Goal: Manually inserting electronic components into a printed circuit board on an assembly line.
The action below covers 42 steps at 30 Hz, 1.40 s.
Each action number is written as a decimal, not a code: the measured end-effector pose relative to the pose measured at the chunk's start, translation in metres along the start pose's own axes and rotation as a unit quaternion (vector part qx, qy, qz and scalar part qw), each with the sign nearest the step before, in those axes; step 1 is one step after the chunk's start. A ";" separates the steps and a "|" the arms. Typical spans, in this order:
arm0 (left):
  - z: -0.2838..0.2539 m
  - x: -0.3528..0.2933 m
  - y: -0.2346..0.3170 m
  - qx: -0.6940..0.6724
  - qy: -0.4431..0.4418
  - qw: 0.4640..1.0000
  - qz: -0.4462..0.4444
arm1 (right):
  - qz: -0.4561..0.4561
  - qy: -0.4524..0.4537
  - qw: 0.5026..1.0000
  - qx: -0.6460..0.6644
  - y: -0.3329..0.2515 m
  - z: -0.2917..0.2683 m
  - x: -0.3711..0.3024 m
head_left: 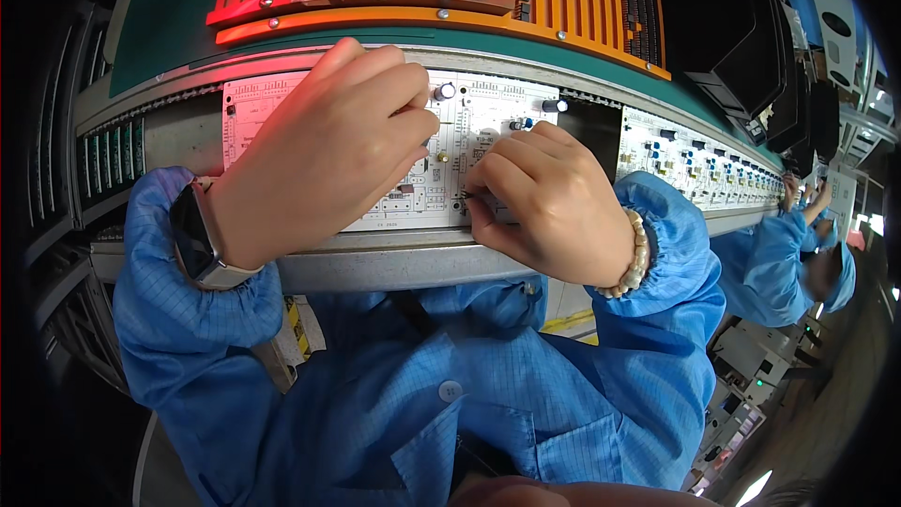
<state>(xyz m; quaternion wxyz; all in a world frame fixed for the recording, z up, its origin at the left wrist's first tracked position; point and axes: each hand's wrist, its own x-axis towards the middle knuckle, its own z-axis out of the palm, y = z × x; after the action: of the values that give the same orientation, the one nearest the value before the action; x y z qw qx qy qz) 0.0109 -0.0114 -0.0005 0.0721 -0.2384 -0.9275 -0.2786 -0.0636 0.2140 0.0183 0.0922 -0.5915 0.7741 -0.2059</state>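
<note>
A white circuit board [434, 190] lies on the conveyor in front of me, its left part lit red. My left hand [328, 155] is over its left half, fingers curled closed; whatever they hold is hidden. Low over the board's right half, my right hand [552, 197] pinches thumb and forefinger together near the surface. A tiny dark bit shows at those fingertips, too small to name. A round capacitor [445, 91] stands near the board's far edge, with another capacitor [556, 106] at the far right corner. A small yellowish part [443, 159] sits between my hands.
Beyond the conveyor, an orange slotted tray [479, 23] with dark parts stands on a green mat [164, 28]. More populated boards [690, 164] line the conveyor to the right, near a black box [727, 28]. A co-worker in blue [779, 263] is at far right. Green boards [113, 155] stand racked at left.
</note>
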 end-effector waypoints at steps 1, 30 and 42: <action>0.000 0.000 0.001 0.004 0.002 1.000 0.000 | 0.001 0.000 1.000 0.000 -0.001 0.000 0.000; -0.085 -0.096 -0.145 0.243 0.213 0.915 -0.241 | -0.020 -0.095 0.975 -0.198 -0.034 -0.006 -0.024; -0.045 -0.044 -0.194 0.062 0.240 0.953 -0.172 | 0.017 -0.069 0.992 -0.109 -0.022 -0.005 -0.039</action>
<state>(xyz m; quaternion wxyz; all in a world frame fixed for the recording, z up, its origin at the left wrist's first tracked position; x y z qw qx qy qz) -0.0440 -0.1956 -0.0685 0.2580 0.0040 -0.9255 -0.2773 -0.0354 0.2471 0.0286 0.0844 -0.5978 0.7934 -0.0775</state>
